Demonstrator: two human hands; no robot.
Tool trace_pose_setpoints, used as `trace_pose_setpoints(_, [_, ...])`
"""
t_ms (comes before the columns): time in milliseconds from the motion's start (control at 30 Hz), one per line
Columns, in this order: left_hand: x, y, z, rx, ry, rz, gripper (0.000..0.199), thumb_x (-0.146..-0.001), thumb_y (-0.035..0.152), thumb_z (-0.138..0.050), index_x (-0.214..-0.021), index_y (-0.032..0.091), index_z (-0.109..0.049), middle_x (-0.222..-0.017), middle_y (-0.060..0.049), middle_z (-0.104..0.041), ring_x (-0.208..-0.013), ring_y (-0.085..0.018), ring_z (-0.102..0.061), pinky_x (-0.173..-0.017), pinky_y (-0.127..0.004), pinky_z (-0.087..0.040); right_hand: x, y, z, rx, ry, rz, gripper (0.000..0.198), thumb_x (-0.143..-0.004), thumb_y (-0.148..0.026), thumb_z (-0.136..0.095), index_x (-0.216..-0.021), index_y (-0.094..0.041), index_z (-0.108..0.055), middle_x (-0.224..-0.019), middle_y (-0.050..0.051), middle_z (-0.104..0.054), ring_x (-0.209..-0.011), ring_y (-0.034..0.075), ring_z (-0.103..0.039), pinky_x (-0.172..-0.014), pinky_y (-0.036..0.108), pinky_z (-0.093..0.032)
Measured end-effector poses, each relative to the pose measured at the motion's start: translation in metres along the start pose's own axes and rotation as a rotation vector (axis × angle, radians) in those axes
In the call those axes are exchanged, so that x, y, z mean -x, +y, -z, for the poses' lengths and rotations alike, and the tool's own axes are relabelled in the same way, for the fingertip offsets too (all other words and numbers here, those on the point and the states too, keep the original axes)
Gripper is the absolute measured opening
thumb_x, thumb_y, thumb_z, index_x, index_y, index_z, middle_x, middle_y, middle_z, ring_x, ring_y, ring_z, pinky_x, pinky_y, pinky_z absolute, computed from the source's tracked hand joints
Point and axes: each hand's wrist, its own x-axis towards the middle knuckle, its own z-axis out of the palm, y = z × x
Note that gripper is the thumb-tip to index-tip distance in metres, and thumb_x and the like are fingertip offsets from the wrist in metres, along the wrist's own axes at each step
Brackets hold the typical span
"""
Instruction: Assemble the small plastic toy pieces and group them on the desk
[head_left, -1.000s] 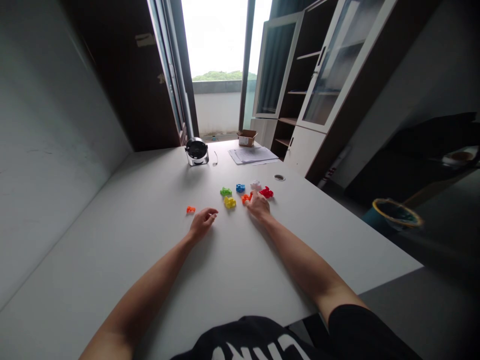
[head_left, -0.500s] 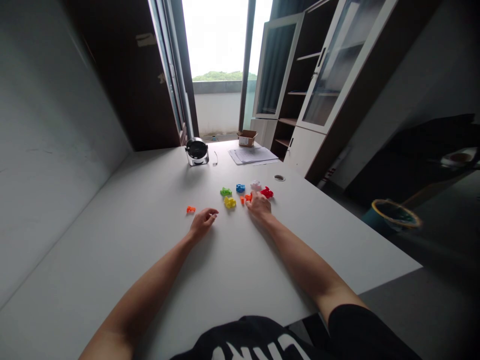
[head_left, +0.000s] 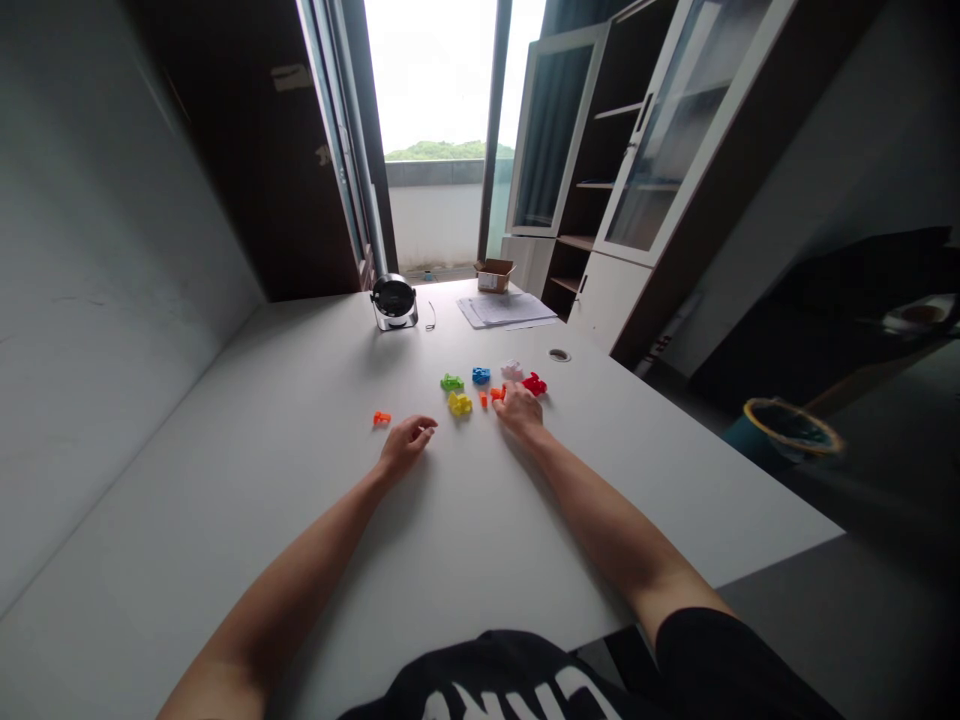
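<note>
Piece (head_left: 497, 394), orange, ctr frame, at fingertips of R hand (head_left: 521, 408); can't tell if clamped. L hand (head_left: 406, 441): fingers slightly apart, nr 2nd orange pc (head_left: 382, 418), left of ctr.

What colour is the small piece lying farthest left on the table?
The small piece is orange; it shows best in the head view.

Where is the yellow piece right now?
In the head view, the yellow piece lies on the table between the left hand and the right hand, just this side of the green piece.
</note>
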Motion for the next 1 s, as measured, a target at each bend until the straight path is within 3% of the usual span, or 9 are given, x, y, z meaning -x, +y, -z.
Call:
trace_pose_setpoints(267, [-0.0006, -0.0011, 0.0001, -0.011, -0.006, -0.012, 0.026, -0.091, 0.033, -0.055, -0.104, 0.02, -0.073, -0.085, -0.003, -0.07, -0.068, -0.014, -0.059, -0.062, -0.024, -0.044, -0.0014, 0.0024, -0.0039, -0.082, 0.043, -0.038, 0.041, -0.092, -0.037, -0.058, -0.13, -0.02, -0.057, -0.116, 0.012, -0.067, -0.102, 0.025, -0.064, -0.087, 0.032, -0.048])
trace_pose_setpoints(600, [0.0008, -0.0002, -0.0001, 0.0, 0.004, -0.007, 0.025, -0.09, 0.033, -0.056, -0.102, 0.02, -0.073, -0.084, -0.003, -0.07, -0.068, -0.014, -0.059, -0.061, -0.024, -0.044, -0.0043, 0.0075, -0.0073, -0.163, 0.045, -0.016, 0.028, -0.097, -0.032, -0.051, -0.118, -0.024, -0.066, -0.114, 0.008, -0.069, -0.098, 0.022, -0.066, -0.088, 0.031, -0.049])
trace_pose_setpoints(833, [0.0004, 0.0014, 0.0001, -0.007, 0.0, 0.003, 0.025, -0.09, 0.034, -0.056, -0.102, 0.021, -0.073, -0.084, -0.003, -0.07, -0.068, -0.014, -0.059, -0.061, -0.024, -0.044, -0.0037, 0.0047, -0.0084, -0.122, 0.041, 0.006, 0.041, -0.095, -0.039, -0.055, -0.133, -0.023, -0.059, -0.121, 0.01, -0.067, -0.105, 0.024, -0.064, -0.089, 0.032, -0.049])
trace_pose_setpoints(1000, [0.0004, 0.0014, 0.0, -0.012, -0.001, -0.004, 0.024, -0.09, 0.033, -0.056, -0.103, 0.021, -0.073, -0.087, -0.003, -0.071, -0.07, -0.015, -0.06, -0.063, -0.024, -0.045, -0.0017, 0.002, -0.0088, -0.044, 0.012, 0.046, 0.034, -0.094, -0.042, -0.059, -0.122, -0.025, -0.064, -0.114, 0.009, -0.066, -0.099, 0.024, -0.064, -0.083, 0.031, -0.048])
